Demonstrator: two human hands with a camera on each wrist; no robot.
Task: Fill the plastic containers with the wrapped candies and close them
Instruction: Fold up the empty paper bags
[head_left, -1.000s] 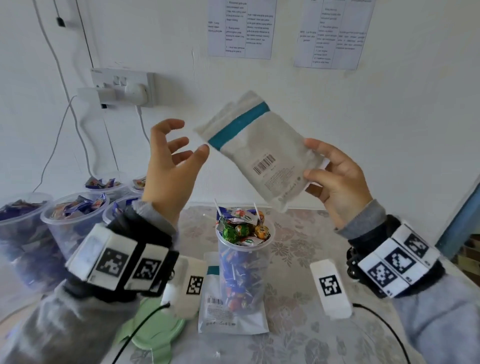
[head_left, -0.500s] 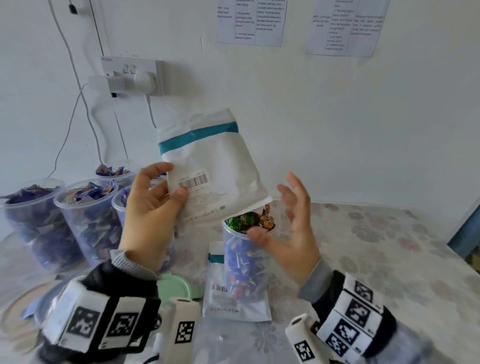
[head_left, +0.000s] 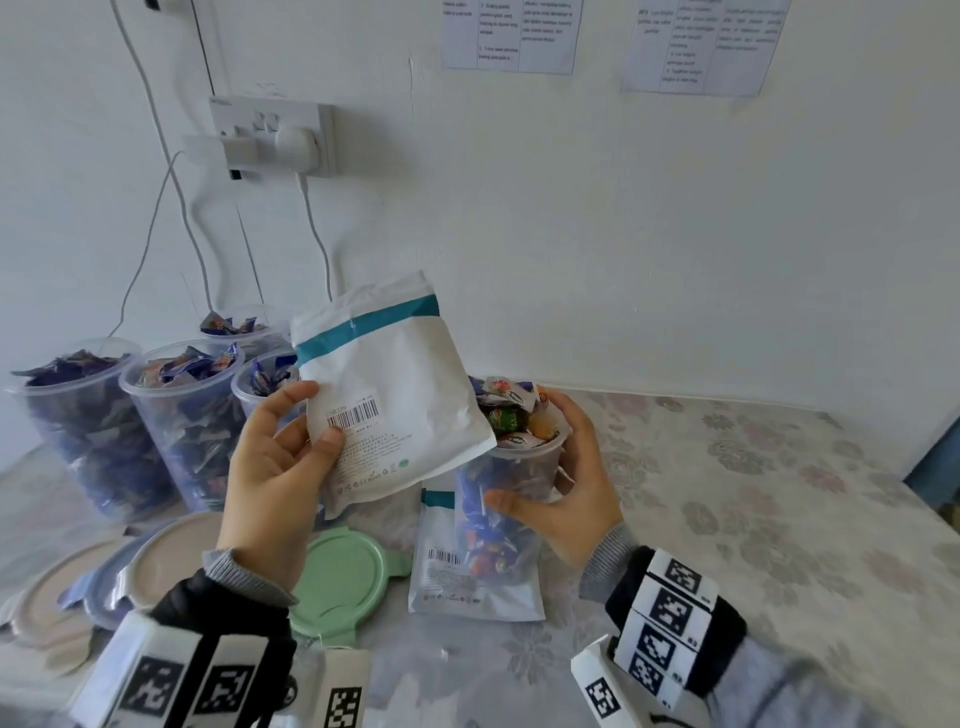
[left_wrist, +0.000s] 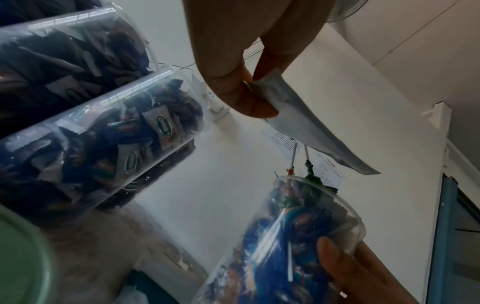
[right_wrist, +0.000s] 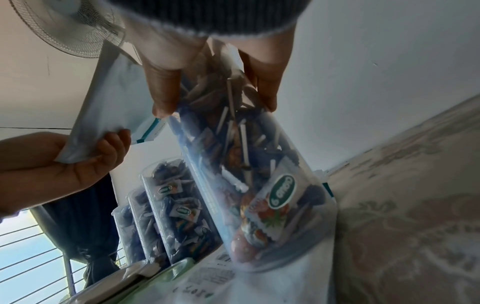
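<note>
L hand (head_left: 270, 467) pinched white pouch (head_left: 395, 400), long axis tilted, just left of heaped candy container (head_left: 511, 483). R hand (head_left: 566, 483) wrapped container, upright, centre table. Green lid (head_left: 345, 577) lay near-left, closer to L hand.

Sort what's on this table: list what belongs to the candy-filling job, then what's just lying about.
Job:
- candy-filled container, gripped by right hand
- white pouch, held by left hand
- filled containers
- green lid
- other lids

Lying about:
- flat pouch under the container
- wall socket
- wall notices
</note>
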